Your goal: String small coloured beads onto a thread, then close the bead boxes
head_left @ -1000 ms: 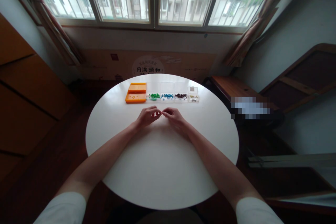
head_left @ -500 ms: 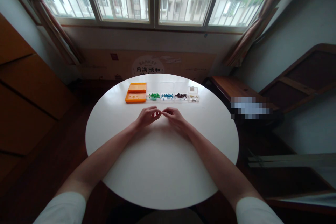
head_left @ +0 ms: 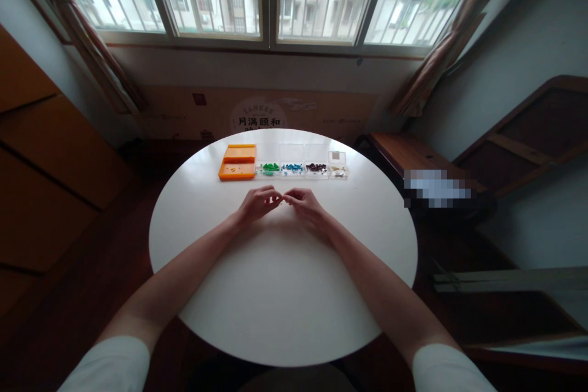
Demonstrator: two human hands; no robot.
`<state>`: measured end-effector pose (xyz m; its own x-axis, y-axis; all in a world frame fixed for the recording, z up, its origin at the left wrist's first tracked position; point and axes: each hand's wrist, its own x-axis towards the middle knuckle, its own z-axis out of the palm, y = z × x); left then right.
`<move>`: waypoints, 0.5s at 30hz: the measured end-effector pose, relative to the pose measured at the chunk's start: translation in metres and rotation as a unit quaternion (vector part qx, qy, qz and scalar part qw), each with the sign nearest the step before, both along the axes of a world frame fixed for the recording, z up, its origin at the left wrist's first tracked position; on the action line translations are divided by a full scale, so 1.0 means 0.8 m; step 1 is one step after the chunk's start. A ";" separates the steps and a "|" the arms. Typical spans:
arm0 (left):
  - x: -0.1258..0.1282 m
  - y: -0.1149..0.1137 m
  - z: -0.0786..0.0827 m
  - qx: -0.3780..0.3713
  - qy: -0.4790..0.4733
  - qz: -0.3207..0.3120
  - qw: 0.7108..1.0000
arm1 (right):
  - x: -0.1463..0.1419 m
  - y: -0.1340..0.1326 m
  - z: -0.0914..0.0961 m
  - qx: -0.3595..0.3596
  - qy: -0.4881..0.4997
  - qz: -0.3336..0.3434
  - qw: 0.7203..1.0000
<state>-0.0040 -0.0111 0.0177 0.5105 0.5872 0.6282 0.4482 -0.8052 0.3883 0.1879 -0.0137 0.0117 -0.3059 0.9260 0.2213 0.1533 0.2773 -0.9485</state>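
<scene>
Over the white round table [head_left: 275,294], my left hand [head_left: 260,203] and my right hand [head_left: 305,202] meet at their fingertips, both closed in a pinch. Whatever lies between the fingers is too small to make out. Just beyond them is an orange box [head_left: 237,176] with its lid up and a few small yellowish bits inside. Beside it stand clear open boxes in a row, holding green pieces [head_left: 271,167], blue pieces [head_left: 293,168] and dark brown pieces [head_left: 316,168]. A smaller clear case [head_left: 338,169] at the right end has pale and metallic bits in it.
A wooden bench [head_left: 404,156] stands right of the table, with a blurred-out pale thing on it. A printed cardboard panel [head_left: 184,111] leans below the window behind the table. An orange-brown cabinet [head_left: 50,153] is on the left.
Almost nothing differs. Both hands keep their pinch at the same spot, and the boxes stay where they were; the whole view has shifted very slightly.
</scene>
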 end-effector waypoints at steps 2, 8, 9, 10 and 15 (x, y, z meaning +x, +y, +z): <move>0.000 0.000 0.000 0.003 0.000 0.000 1.000 | 0.001 0.000 0.001 -0.001 0.004 0.001 1.000; 0.000 0.001 -0.003 0.003 0.000 0.005 1.000 | 0.000 -0.001 0.000 -0.004 0.009 0.000 1.000; 0.000 0.001 -0.003 0.003 -0.001 0.006 1.000 | 0.000 0.000 0.000 -0.002 0.008 -0.001 1.000; 0.000 0.002 -0.004 0.003 -0.002 0.007 1.000 | 0.000 0.000 -0.001 -0.001 0.007 -0.001 1.000; -0.001 0.002 -0.003 0.005 0.003 0.006 1.000 | 0.001 0.002 -0.004 0.005 0.006 0.002 1.000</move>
<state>-0.0044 -0.0097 0.0150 0.5067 0.5877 0.6307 0.4602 -0.8031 0.3786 0.1883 -0.0122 0.0085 -0.3072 0.9222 0.2347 0.1412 0.2881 -0.9472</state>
